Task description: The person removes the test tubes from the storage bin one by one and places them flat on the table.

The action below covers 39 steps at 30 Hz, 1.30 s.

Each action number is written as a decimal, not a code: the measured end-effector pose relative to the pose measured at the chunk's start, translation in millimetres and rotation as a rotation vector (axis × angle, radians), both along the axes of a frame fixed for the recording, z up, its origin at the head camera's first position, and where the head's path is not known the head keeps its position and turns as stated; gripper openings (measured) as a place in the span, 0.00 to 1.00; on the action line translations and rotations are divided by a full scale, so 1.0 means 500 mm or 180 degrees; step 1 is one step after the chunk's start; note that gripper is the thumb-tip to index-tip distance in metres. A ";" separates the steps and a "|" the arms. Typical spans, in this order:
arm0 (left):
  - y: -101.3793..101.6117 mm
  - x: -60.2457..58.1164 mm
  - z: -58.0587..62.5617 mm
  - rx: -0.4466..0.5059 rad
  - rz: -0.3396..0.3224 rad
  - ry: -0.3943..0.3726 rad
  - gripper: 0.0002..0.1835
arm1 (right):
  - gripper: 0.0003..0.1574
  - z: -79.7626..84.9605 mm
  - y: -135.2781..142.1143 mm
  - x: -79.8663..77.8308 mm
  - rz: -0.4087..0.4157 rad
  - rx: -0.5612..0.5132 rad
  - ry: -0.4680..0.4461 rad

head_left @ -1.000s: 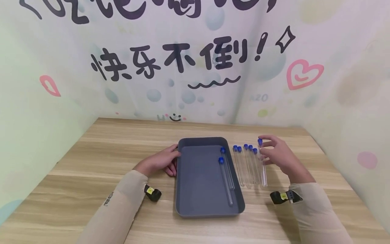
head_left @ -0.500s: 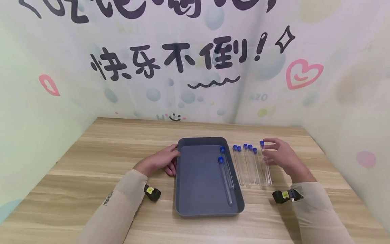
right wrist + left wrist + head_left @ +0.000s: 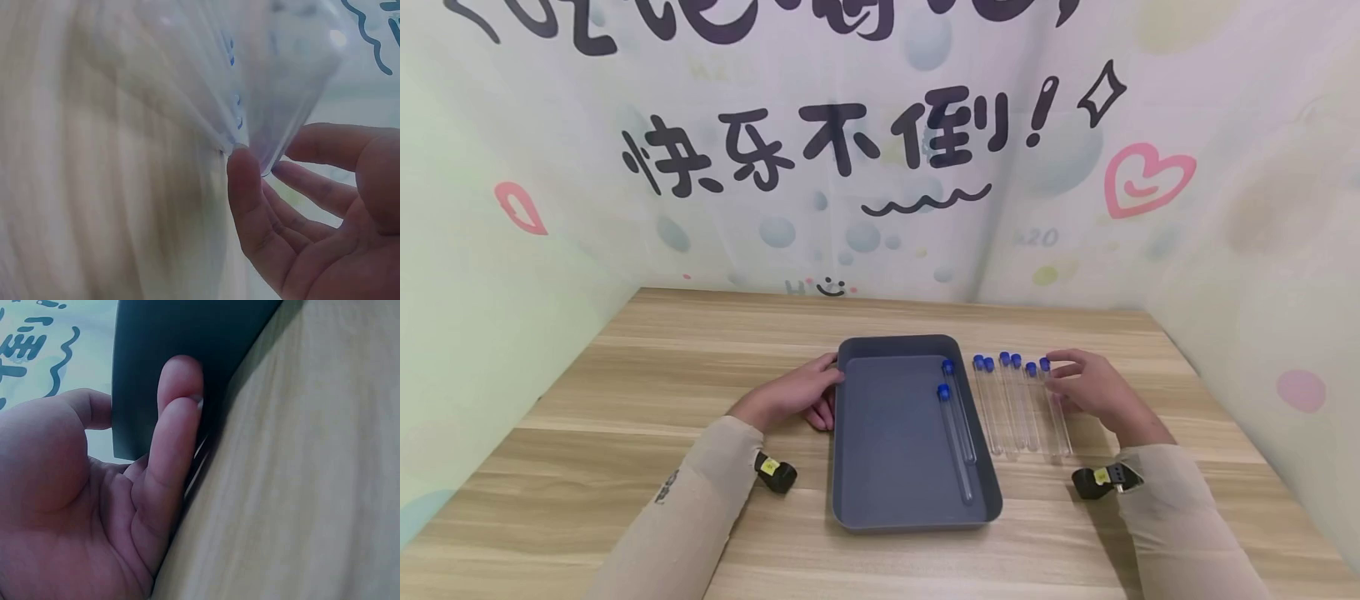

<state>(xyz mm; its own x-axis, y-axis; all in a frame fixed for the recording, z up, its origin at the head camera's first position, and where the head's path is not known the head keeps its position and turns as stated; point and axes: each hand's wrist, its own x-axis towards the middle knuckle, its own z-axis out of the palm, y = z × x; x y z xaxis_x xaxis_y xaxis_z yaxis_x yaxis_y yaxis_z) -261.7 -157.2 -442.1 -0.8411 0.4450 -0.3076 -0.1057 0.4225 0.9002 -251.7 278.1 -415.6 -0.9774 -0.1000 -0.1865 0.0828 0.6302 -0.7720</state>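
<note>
My left hand (image 3: 793, 393) holds the left side of a grey rectangular tray (image 3: 887, 450). In the left wrist view, its thumb meets the edge of the tray wall (image 3: 139, 362) and the fingers lie along the outside. Two clear test tubes (image 3: 956, 450) with blue caps lie along the tray's right side. To the right of the tray, my right hand (image 3: 1093, 387) pinches another blue-capped test tube (image 3: 1059, 421) near its cap, low over the table. In the right wrist view, thumb and fingers are at the sides of this tube (image 3: 294, 87), which looks large and blurred.
Several more blue-capped test tubes (image 3: 1009, 408) lie side by side on the wooden table (image 3: 700, 333), between the tray and my right hand. A printed cloth (image 3: 820, 233) hangs behind the table. Black wrist cameras (image 3: 777, 475) sit on both wrists.
The right hand has moved slightly right and down, bringing its test tube to the right end of the row. The neighbouring tube's cap has shifted slightly right. Left hand and tray stay put.
</note>
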 end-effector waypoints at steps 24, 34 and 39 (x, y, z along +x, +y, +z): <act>-0.001 -0.005 -0.005 0.0014 0.0000 0.0008 0.29 | 0.33 -0.012 -0.003 -0.003 -0.0016 0.0283 -0.0081; 0.000 -0.004 -0.003 0.0040 0.0015 -0.0029 0.30 | 0.32 -0.011 -0.004 -0.003 -0.0029 0.0345 -0.0084; 0.000 -0.005 -0.004 0.0047 0.0023 -0.0043 0.30 | 0.31 -0.012 -0.005 -0.003 -0.0024 0.0359 -0.0061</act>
<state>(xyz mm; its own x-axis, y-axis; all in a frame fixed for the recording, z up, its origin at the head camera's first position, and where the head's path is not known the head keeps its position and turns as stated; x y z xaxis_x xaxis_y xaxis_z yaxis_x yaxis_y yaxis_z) -264.0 -157.2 -444.0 -0.8401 0.4435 -0.3124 -0.1208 0.4085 0.9047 -253.2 275.8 -421.6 -0.9742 -0.0699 -0.2148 0.1020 0.7124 -0.6943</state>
